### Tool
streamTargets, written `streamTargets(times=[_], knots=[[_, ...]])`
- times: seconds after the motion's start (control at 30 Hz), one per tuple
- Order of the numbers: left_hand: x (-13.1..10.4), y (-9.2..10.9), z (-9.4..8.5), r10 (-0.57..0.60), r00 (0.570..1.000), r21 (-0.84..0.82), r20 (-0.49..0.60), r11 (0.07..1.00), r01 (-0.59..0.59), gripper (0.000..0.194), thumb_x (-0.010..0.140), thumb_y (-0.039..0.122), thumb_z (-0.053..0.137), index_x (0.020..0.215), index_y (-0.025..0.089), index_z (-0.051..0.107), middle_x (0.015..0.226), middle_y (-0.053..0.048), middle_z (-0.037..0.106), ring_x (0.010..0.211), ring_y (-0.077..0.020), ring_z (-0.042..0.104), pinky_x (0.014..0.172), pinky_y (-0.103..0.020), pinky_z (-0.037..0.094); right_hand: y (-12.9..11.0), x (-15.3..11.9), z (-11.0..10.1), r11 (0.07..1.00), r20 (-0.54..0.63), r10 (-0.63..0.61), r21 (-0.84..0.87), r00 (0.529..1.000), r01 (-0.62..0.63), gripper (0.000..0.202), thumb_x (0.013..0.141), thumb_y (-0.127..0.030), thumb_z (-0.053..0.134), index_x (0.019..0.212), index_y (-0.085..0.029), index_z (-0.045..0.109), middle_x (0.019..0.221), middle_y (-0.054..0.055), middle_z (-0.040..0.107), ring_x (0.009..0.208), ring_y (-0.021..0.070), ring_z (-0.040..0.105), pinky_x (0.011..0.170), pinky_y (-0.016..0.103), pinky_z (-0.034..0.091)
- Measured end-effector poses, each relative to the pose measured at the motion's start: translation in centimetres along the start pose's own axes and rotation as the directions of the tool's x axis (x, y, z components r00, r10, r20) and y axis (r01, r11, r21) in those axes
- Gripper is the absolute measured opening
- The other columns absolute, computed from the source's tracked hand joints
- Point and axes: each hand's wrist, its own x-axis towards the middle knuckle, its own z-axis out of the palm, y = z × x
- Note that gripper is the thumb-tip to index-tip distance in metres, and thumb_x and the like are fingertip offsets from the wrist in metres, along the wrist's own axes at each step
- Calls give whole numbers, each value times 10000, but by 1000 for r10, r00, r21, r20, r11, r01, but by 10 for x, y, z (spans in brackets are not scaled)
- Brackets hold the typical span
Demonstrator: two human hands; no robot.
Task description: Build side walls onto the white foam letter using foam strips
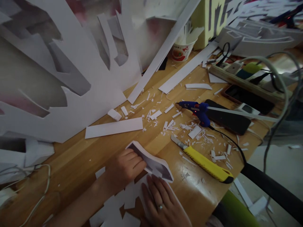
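Observation:
A curved white foam-board piece (155, 162) with raised side walls lies near the front of the wooden table. My left hand (127, 165) has its fingers curled over the left end of this piece. My right hand (161, 201), with a ring on one finger, rests at the near edge of the same piece, fingers stretched out and lying on white board. Cut white sheets (118, 205) lie beneath and beside my hands. To the right is a yellow utility knife (208, 164) with its blade out. Beyond it a blue glue gun (195, 110) lies on its side.
Large white cut-out boards (78, 116) stand at the left. White scraps (170, 124) and a flat strip (113, 127) lie mid-table. At right are a dark phone (227, 118), a second phone (248, 97), a power strip (243, 78) and cables. A paper cup (182, 52) stands behind.

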Motion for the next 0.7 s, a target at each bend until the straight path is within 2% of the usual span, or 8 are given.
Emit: streamTargets(times=[0.1,0.2,0.3,0.4,0.5,0.6,0.67,0.7], knots=[[-2,-1,6,-9,1000,-17,10,1000,9,334,992,127,396,704,187,554,633,3,591,621,-152,527,650,-309,397,-1,-3,9,999,-47,-16,-31,999,14,409,1005,-395,362,1086,-164,690,1037,77,767,1057,232,662,1227,405,200],[-6,-4,15,-11,1000,6,0,1000,11,354,993,118,358,698,203,536,605,7,551,580,-153,483,633,-309,369,-6,-8,26,998,-195,21,-49,981,-31,263,969,-247,449,1022,-200,703,971,50,772,1029,206,671,1200,394,280],[-8,-6,22,-27,999,42,32,999,25,320,974,105,391,704,210,529,616,5,548,595,-159,488,654,-309,383,-12,-12,49,991,-339,122,-10,933,-133,225,945,-237,479,954,-213,703,959,52,772,1017,189,679,1141,358,371],[-9,-6,23,-54,998,21,44,998,53,290,957,93,402,743,211,557,654,-3,587,643,-170,523,696,-315,422,-18,-14,69,981,-492,175,15,853,-193,222,916,-255,475,920,-224,695,930,66,770,981,201,694,1079,365,426],[-9,-1,18,-79,996,-19,46,997,80,241,947,116,425,846,218,618,758,-19,672,746,-184,588,800,-334,477,-21,-20,90,983,-530,155,1,833,-182,219,904,-302,487,941,-221,688,948,91,769,953,233,709,998,397,472],[-11,9,11,-98,995,-32,18,995,99,216,953,190,455,1008,229,660,944,-48,743,910,-204,648,958,-381,492,-20,-29,119,984,-648,136,1,749,-178,222,897,-285,477,939,-216,684,896,100,767,908,255,720,939,429,500],[-13,16,6,-115,993,-28,-28,993,115,258,966,227,454,1128,237,655,1068,-59,752,1029,-204,661,1037,-389,478,-15,-33,139,992,-668,62,-43,741,-121,220,904,-326,489,951,-213,672,887,113,765,903,285,724,907,472,516],[-14,20,4,-118,992,-23,-48,993,117,286,971,234,451,1181,244,644,1122,-57,748,1078,-198,659,1064,-381,470,-10,-34,147,995,-650,19,-65,760,-80,190,896,-333,518,943,-228,669,851,95,765,858,278,729,885,468,529]])
